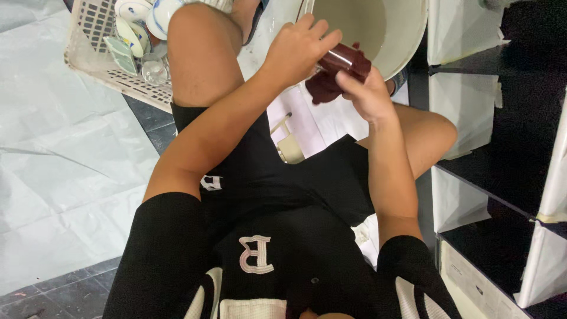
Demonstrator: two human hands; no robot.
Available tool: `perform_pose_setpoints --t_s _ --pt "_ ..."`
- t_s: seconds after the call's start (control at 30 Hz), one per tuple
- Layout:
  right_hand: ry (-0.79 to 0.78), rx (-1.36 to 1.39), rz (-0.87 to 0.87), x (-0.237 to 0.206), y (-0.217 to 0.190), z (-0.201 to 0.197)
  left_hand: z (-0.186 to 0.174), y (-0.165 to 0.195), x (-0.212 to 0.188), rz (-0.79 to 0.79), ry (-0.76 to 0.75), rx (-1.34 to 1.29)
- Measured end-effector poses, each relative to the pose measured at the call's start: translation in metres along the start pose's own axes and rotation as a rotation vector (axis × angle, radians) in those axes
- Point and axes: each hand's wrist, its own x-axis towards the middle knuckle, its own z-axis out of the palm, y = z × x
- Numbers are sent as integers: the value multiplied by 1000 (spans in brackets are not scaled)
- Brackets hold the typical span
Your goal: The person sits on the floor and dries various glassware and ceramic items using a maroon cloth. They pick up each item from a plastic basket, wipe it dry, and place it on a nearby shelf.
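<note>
- At the far left, on the pale sheet (53, 136) that covers most of the floor, stands a white plastic basket (88, 56). Blue-and-white dishes (139, 18) are stacked on edge in it, and a clear glass (155, 70) sits at its near side.
- My left knee rises just right of the basket; dark floor tiles (150, 127) show below the basket's near edge.
- My left hand (295, 50) reaches across from the left. Its fingers (316, 32) curl closed over the upper end of a dark red cup (348, 59), gripping it.
- The cup lies tilted, its long axis running from upper left to lower right, directly between my two hands and above the near rim of the bucket.
- A dark red cloth (323, 87) hangs bunched just under the cup, touching it.
- My right hand (369, 97) comes up from below and to the right, fingers closed against the cup's lower side and the cloth. Both hands touch the cup; neither is nearer.
- Behind the hands is a large white bucket (407, 41) with murky water inside.
- At the right edge stands a dark shelf unit (508, 171) with white fabric panels (460, 77); a pale box (472, 283) with faint print sits at its lower end.
</note>
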Motion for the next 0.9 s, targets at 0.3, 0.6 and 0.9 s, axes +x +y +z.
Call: perform_pose_setpoints --t_s 0.3,0.6,0.9 --pt "185 -386 -303 -9 25 -6 -48 -24 14 79 171 -709" --pt "190 -972 -460 -9 8 24 -38 -24 8 -409 -48 -964" --pt "-102 -129 -171 1 40 -2 -56 -14 8 -114 120 -643"
